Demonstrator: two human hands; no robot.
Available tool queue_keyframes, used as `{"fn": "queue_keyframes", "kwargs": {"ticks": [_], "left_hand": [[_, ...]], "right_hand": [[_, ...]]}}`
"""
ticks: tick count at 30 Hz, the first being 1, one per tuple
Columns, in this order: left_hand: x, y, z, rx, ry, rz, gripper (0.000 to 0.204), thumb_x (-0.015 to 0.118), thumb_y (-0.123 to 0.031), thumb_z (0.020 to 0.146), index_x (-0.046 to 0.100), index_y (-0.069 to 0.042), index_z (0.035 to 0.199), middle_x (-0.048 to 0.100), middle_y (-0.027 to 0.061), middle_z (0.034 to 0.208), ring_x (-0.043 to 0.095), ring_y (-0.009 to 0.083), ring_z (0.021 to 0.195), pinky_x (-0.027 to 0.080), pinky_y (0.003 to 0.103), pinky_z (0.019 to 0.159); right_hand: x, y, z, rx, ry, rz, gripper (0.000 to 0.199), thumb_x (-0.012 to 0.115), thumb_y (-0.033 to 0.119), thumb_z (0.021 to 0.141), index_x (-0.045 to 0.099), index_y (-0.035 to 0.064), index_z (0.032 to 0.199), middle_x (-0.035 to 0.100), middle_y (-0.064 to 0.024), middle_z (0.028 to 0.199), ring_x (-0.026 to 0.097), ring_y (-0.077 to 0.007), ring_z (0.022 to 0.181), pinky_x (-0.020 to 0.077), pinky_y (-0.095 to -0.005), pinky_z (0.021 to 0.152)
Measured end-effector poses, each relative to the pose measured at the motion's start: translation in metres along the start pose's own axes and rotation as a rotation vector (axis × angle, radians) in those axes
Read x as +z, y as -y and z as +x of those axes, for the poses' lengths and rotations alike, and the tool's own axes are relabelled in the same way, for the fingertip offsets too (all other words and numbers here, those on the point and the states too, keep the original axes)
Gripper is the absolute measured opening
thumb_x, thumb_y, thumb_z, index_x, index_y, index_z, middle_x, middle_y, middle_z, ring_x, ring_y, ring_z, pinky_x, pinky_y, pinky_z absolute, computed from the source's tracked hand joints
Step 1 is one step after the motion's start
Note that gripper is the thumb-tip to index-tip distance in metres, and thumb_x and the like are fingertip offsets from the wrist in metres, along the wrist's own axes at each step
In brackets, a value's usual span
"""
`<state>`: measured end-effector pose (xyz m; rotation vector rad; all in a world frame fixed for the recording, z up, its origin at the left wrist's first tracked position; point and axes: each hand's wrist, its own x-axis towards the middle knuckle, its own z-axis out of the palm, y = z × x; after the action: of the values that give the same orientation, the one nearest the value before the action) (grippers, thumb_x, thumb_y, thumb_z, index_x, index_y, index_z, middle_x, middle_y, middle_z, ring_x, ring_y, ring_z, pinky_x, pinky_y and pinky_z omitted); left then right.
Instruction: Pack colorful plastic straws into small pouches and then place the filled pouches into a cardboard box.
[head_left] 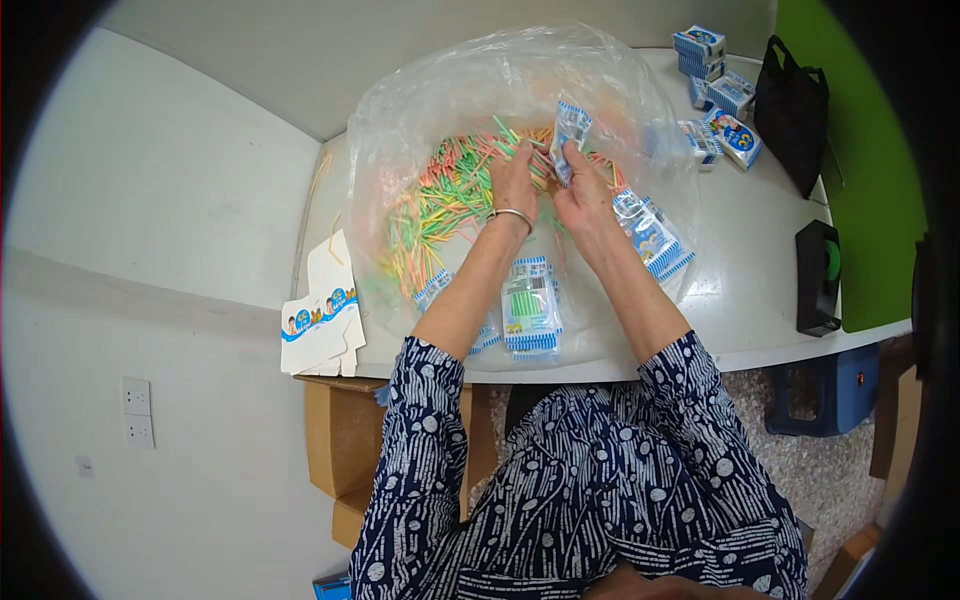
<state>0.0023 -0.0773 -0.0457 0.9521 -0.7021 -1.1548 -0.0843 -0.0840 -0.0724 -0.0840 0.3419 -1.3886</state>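
Our right hand (583, 190) grasps a small clear plastic packet with blue-and-white printing (570, 133), pinching its lower part so that it stands upright above the heap, while our left hand (513, 183), with a thin silvery bangle (513, 213) at its wrist, sits just beside it with its fingers bent down among the thin pink, green, yellow and orange sticks (447, 183); we cannot tell whether those fingers have closed on any. The sticks lie in a loose heap on a large, crumpled, translucent plastic bag (405, 105), which spreads over the white table with a curved edge (745, 300). Between our forearms we have a pile of blue-and-white packets with green sticks showing through the top one (532, 303); more such packets lie partly behind our left forearm, and another overlapping group of blue-and-white packets (648, 235) lies to the right of our right forearm. At the far right we see small blue-and-white boxes (700, 45), some stacked, near a limp black bag (792, 115), with a black tape dispenser (818, 285) closer to us. At the table's left side lie flat white cardboard pieces with blue printing (322, 318), and a brown cardboard box (340, 435) stands below the edge.
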Motion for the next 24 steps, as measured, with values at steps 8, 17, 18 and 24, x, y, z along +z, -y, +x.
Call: {"fn": "queue_keyframes", "kwargs": {"ticks": [8, 17, 18, 24], "left_hand": [[-0.031, -0.001, 0.042, 0.081, 0.047, 0.310, 0.015, 0.049, -0.011, 0.094, 0.054, 0.003, 0.093, 0.063, 0.0161, 0.090, 0.062, 0.0233, 0.081, 0.054, 0.037, 0.075], [-0.010, -0.025, 0.025, -0.173, 0.102, -0.020, 0.029, 0.041, -0.027, 0.099, 0.044, 0.002, 0.094, 0.060, 0.0232, 0.096, 0.063, 0.0353, 0.090, 0.055, 0.045, 0.076], [-0.008, -0.032, 0.020, -0.179, 0.077, -0.012, 0.031, 0.039, -0.027, 0.100, 0.046, 0.002, 0.093, 0.059, 0.0256, 0.100, 0.062, 0.0369, 0.094, 0.053, 0.049, 0.083], [0.013, -0.052, 0.006, -0.090, 0.244, -0.186, 0.030, 0.036, -0.031, 0.101, 0.047, -0.004, 0.096, 0.057, 0.0227, 0.109, 0.058, 0.0360, 0.105, 0.050, 0.047, 0.089]], "right_hand": [[0.011, 0.040, -0.020, 0.040, 0.098, -0.365, 0.023, 0.060, 0.019, 0.091, 0.062, 0.0011, 0.104, 0.067, -0.0078, 0.098, 0.063, -0.0170, 0.089, 0.0489, -0.0318, 0.085], [-0.011, 0.083, -0.044, 0.137, 0.219, -0.931, 0.025, 0.065, 0.024, 0.088, 0.066, 0.0023, 0.100, 0.066, -0.0008, 0.091, 0.058, -0.0043, 0.075, 0.0460, -0.0213, 0.070], [-0.010, 0.083, -0.048, 0.142, 0.217, -0.931, 0.025, 0.065, 0.024, 0.088, 0.066, 0.0023, 0.100, 0.066, -0.0008, 0.091, 0.058, -0.0043, 0.075, 0.0460, -0.0213, 0.070], [-0.017, 0.095, -0.064, 0.294, 0.331, -0.962, 0.029, 0.065, 0.025, 0.087, 0.067, -0.0007, 0.100, 0.066, 0.0000, 0.085, 0.056, -0.0036, 0.072, 0.0425, -0.0188, 0.064]]}}
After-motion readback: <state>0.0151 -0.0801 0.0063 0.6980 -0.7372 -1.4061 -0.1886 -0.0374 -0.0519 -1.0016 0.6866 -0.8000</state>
